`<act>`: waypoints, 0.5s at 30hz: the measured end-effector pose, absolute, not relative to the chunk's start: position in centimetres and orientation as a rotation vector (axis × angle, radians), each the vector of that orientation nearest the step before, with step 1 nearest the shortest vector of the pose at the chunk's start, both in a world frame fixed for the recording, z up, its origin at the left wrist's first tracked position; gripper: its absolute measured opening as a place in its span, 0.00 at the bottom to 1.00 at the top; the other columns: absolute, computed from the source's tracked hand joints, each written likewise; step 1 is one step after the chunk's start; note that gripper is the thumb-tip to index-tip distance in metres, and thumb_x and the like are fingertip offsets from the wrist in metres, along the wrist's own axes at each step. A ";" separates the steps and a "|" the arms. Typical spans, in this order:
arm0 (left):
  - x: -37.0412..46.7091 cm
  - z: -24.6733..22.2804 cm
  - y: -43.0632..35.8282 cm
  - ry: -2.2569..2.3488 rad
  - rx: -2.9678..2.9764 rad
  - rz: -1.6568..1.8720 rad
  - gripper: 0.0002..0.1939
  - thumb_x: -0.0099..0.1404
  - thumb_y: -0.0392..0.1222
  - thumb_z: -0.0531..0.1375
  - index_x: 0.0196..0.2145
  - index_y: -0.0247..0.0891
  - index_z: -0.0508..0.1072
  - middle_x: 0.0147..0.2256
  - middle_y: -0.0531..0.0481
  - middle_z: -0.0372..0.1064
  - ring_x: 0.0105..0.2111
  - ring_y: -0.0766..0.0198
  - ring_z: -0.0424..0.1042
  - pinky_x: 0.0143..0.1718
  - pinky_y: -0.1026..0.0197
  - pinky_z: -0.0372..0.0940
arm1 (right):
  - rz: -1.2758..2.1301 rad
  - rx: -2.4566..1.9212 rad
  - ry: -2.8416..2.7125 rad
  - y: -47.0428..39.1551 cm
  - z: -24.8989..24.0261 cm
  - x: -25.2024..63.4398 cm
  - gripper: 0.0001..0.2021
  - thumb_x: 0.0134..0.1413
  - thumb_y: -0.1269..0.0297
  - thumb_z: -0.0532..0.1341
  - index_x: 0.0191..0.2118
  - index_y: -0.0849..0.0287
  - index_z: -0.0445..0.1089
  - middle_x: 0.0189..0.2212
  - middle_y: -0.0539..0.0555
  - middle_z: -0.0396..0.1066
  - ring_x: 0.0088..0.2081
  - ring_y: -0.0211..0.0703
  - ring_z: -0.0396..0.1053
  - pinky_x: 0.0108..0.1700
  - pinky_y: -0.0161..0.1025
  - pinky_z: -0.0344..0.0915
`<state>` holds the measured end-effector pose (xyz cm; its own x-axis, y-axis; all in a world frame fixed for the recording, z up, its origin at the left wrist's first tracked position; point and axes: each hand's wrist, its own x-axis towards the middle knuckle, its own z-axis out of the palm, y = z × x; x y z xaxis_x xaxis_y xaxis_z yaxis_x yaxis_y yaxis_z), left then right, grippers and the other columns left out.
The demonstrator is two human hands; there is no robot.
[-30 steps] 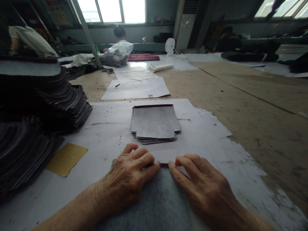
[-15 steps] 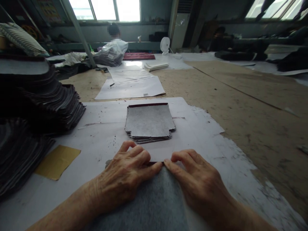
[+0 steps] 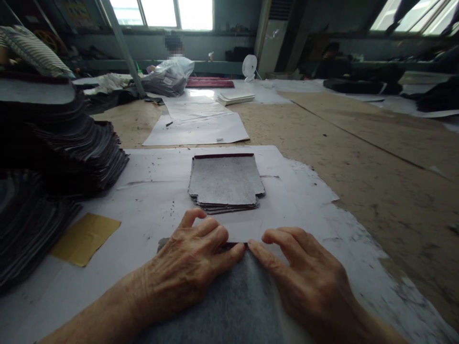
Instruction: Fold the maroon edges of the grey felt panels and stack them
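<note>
A grey fabric piece (image 3: 233,301) lies in front of me, its far edge folded over into a dark red strip. My left hand (image 3: 197,255) is closed on that folded edge, its thumb pressed along the strip and its other fingers curled. Close beside it, my right hand (image 3: 308,267) pinches the same edge, thumb tip nearly touching the left thumb. Its remaining fingers are bent, and what lies under them is hidden. Just beyond my hands sits a small pile of notched grey pieces (image 3: 226,179), the top one with a dark red folded edge.
Tall stacks of dark fabric pieces (image 3: 82,153) stand at the left, near a yellow-brown card (image 3: 86,239). White paper (image 3: 301,215) covers the table under my hands. Farther off are a plastic bag (image 3: 172,76), a white roll (image 3: 249,67) and two people.
My right hand has shifted slightly to the right along the folded edge. The whole view has moved a little; both hands still press the fabric.
</note>
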<state>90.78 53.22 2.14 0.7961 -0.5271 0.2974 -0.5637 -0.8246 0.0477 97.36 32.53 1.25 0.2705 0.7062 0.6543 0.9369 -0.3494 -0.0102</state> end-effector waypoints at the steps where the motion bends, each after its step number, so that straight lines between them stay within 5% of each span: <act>1: 90.8 2.1 53.2 -0.871 2.852 0.413 0.17 0.67 0.32 0.46 0.51 0.41 0.64 0.33 0.50 0.63 0.34 0.62 0.59 0.48 0.47 0.49 | -0.809 -2.155 -1.500 32.5 1.3 97.3 0.13 0.55 0.79 0.52 0.39 0.65 0.71 0.34 0.60 0.68 0.38 0.46 0.64 0.36 0.43 0.65; 11: 91.0 1.9 53.0 -0.881 2.801 0.527 0.15 0.67 0.32 0.46 0.47 0.39 0.66 0.31 0.51 0.63 0.32 0.63 0.59 0.47 0.47 0.48 | -0.542 -2.154 -1.224 32.2 1.3 97.7 0.09 0.53 0.78 0.52 0.31 0.66 0.69 0.30 0.57 0.65 0.33 0.42 0.62 0.34 0.40 0.63; 15: 91.0 1.9 53.1 -0.887 2.814 0.516 0.15 0.66 0.32 0.47 0.48 0.39 0.65 0.31 0.51 0.63 0.33 0.62 0.59 0.47 0.46 0.48 | -0.620 -2.100 -1.295 32.8 1.4 97.3 0.11 0.52 0.81 0.53 0.39 0.69 0.69 0.35 0.59 0.67 0.38 0.43 0.62 0.39 0.41 0.63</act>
<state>90.97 53.14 1.89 0.7666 -0.5283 0.3649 -0.5785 -0.8149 0.0357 97.26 32.77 1.44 0.4179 0.6308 0.6538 0.9049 -0.3531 -0.2377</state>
